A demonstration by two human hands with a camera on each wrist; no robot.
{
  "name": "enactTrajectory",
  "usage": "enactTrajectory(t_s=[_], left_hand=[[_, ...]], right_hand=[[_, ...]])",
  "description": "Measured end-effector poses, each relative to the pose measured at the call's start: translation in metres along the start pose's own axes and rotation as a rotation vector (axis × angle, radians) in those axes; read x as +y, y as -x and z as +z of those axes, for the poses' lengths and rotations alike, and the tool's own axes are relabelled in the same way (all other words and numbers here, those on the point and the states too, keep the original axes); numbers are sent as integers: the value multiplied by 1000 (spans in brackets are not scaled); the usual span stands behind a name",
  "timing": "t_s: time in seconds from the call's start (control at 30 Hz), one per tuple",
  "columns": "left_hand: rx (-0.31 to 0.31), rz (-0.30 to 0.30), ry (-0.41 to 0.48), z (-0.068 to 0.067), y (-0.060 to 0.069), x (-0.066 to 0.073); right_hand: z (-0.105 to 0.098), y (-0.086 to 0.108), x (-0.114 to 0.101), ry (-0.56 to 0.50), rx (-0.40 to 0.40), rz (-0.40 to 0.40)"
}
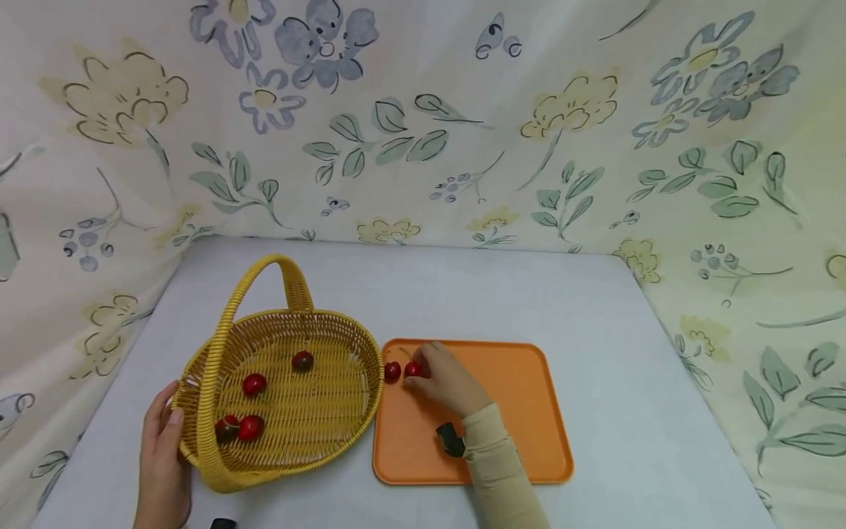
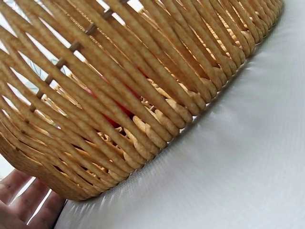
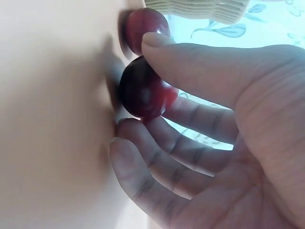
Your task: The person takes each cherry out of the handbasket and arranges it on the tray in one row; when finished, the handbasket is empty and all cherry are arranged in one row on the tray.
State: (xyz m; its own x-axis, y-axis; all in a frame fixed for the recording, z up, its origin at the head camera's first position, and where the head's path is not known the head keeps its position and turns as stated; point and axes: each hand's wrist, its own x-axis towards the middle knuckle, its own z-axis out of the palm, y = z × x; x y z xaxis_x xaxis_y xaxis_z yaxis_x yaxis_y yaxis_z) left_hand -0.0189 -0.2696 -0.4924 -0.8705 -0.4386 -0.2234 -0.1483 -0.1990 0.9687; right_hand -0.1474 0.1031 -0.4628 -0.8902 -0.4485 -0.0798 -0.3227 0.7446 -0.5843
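Observation:
On the orange tray [image 1: 489, 411], my right hand [image 1: 449, 378] has its thumb and fingers around a dark red cherry [image 3: 145, 88]. A second cherry [image 1: 392, 372] lies just left of it, close to the basket; the right wrist view shows this other cherry [image 3: 145, 29] beyond my thumb. My left hand [image 1: 165, 448] touches the outside of the yellow wicker basket [image 1: 277, 470] at its left, fingers fairly straight. Inside the basket are several cherries, among them one red cherry [image 1: 251, 427] and a darker cherry [image 1: 302, 361]. In the left wrist view, slats mostly hide the fruit.
The basket's tall arched handle [image 1: 218, 353] rises over its left part. Basket and tray stand side by side, rims almost meeting, on a white tabletop [image 1: 463, 286]. A flower-patterned cloth [image 1: 423, 184] hangs behind and at both sides.

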Motion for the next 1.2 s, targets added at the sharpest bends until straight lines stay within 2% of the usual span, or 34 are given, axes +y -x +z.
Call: enactTrajectory(t_s=[0.27, 0.43, 0.5, 0.8, 0.97, 1.07, 1.2], left_hand=[[-18, 46, -13, 0, 1, -1], [-55, 114, 26, -2, 2, -2], [-60, 122, 34, -2, 3, -2], [-19, 79, 23, 2, 3, 2], [-25, 92, 22, 2, 4, 3], [-22, 85, 20, 2, 5, 3], [-16, 56, -2, 1, 4, 3]], right_hand=[[4, -1, 0, -22, 20, 14], [4, 0, -1, -25, 17, 25], [3, 1, -2, -27, 13, 31], [3, 1, -1, -36, 1, 39], [-6, 3, -7, -28, -10, 51], [-18, 5, -15, -34, 4, 12], [-37, 1, -38, -28, 20, -101]])
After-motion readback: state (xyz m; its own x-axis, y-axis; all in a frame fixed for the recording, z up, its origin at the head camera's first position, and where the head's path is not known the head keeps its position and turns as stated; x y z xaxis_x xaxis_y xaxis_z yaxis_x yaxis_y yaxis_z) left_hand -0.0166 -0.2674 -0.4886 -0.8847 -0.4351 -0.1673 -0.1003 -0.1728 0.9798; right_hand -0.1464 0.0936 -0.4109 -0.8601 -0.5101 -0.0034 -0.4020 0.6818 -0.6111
